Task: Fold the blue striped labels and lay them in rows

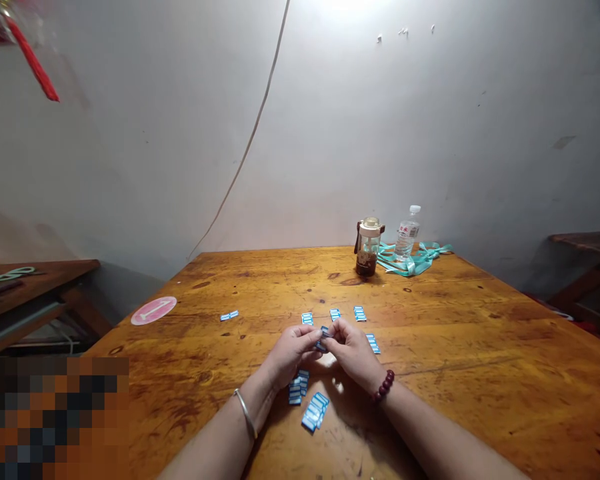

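— Pinching now, left hand (291, 350) and right hand (351, 348) together, on a small dark-blue piece (325, 337), right over the wooden table (195, 380)!

— Thumbs and fingers closed on it, close in from both sides! And nearer the body?

— Overlapping blue-and-white strips (315, 412), in two clusters!

— Beyond, more in short stacks (360, 313)! Farther back, right of centre: a lidded cup (369, 248) with dark liquid, beside a clear bottle (408, 233) and turquoise ribbon (414, 265)!

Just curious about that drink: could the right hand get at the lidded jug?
Probably yes: only low blue-and-white pieces lie between the right hand and the jug, though that hand is holding a small piece.
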`<state>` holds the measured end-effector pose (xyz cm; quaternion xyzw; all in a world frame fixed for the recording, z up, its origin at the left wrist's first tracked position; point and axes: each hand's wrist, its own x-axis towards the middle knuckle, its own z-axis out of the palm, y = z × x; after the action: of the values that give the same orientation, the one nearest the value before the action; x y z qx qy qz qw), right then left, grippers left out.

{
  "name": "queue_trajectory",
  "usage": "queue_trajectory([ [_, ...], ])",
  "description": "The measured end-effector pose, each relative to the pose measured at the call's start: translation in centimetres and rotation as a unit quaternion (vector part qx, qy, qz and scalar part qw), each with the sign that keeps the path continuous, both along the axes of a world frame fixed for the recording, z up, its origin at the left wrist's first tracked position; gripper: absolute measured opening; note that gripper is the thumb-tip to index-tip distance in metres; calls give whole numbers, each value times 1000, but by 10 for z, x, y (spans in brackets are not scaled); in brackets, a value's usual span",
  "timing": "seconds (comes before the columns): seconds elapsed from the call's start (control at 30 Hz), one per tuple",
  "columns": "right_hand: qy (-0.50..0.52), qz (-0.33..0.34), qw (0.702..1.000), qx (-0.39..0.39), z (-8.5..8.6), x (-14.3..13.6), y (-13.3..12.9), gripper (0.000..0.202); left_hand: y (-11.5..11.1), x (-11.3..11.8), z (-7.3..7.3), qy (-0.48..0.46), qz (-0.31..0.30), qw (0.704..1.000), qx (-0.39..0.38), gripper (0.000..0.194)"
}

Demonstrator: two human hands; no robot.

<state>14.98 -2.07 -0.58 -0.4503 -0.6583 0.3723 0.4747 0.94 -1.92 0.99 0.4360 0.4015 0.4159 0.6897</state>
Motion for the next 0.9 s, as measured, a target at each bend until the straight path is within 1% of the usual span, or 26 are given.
queue_trajectory([
  [0.07,-13,-2,1000,15,2,0,-2,17,0,1,0,7,1,1000,12,22],
  [0.13,-27,-4,999,35,3,1,-3,16,1,0,0,13,16,999,31,22],
  [0.2,-52,-7,997,52,4,1,-4,15,4,-4,1,9,54,997,55,22],
  [0.27,-105,10,992,65,3,1,-6,13,9,-10,2,-3,110,991,76,22],
  [0.33,-187,54,978,81,1,-3,-9,10,14,-17,3,-17,165,983,80,23],
  [0.4,-269,92,954,100,-2,-8,-13,13,17,-22,3,-28,202,976,74,23],
  [0.47,-318,106,936,111,-5,-14,-16,17,19,-22,2,-26,211,975,71,25],
  [0.5,-327,109,932,110,-6,-16,-16,15,18,-21,1,-21,208,975,72,26],
  [0.53,-326,111,933,107,-8,-18,-16,11,18,-20,1,-14,203,976,74,27],
  [0.6,-302,107,943,92,-11,-17,-13,0,16,-16,0,-4,194,978,79,28],
  [0.73,-219,64,973,41,-14,-4,-1,10,15,-14,-2,5,179,980,91,26],
  [0.9,-103,30,994,1,-8,10,10,16,17,-15,-4,16,167,982,84,26],
])
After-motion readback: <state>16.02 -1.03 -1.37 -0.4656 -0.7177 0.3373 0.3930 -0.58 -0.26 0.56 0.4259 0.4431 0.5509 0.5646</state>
